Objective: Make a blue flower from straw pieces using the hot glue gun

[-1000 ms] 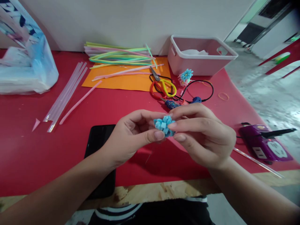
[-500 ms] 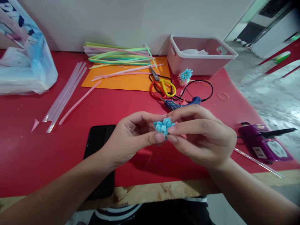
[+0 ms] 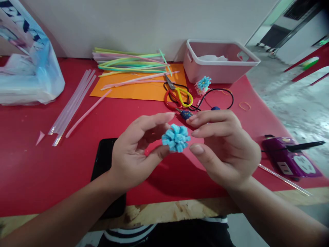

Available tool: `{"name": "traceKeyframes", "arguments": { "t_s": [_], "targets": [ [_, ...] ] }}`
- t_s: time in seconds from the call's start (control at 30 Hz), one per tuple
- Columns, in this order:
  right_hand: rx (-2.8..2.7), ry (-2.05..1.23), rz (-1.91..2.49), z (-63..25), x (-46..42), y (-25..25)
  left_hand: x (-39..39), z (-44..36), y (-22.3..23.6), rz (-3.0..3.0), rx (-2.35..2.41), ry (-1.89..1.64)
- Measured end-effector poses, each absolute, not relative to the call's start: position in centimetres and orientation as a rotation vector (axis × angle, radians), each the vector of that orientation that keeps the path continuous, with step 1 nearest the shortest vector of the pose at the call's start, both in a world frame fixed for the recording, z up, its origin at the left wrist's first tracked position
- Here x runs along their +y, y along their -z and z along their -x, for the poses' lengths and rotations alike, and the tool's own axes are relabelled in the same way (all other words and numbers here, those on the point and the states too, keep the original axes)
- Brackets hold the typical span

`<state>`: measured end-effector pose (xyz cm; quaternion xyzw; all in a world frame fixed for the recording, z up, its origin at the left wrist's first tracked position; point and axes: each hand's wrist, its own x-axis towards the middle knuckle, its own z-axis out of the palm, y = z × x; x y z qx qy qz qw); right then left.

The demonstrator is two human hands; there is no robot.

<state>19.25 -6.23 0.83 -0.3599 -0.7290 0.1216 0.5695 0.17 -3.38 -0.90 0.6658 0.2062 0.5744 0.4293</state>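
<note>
A small blue pipe-cleaner flower [image 3: 176,138], with many short looped petals, is above the red table, between my hands. My left hand [image 3: 140,147] holds it from behind and below. The left thumb goes in under the petals and the index finger is stretched out, apart from them; the gripping point is hidden. Just right of the flower, my right hand [image 3: 221,147] has its fingers and thumb apart, holding nothing. Behind it lies a blue glue gun [image 3: 186,114], partly covered by the fingers.
Scissors [image 3: 180,94] and pipe cleaners [image 3: 128,61] lie on an orange sheet [image 3: 123,92]. Behind are a pink basket [image 3: 213,70] and finished flowers [image 3: 204,83]. Glue sticks [image 3: 73,103] and a phone [image 3: 104,156] are left; a purple power strip [image 3: 291,157] is right.
My right fingers have let go of the blue flower and moved slightly right, apart. The petals now face me, more spread out. My left index finger has lifted off.
</note>
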Motion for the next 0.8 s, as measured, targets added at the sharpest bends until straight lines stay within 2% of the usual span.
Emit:
{"name": "traceKeyframes", "arguments": {
  "t_s": [0.23, 0.8],
  "targets": [
    [-1.681, -0.396, 0.916, -18.9, -6.6, -1.1, -3.2, -0.2, 1.1, -1.773, 0.556, -1.449],
    [-1.724, -0.143, 0.997, -18.4, -7.4, -1.8, -3.2, 0.0, 1.3, -1.924, 0.559, -1.550]
  ]
}}
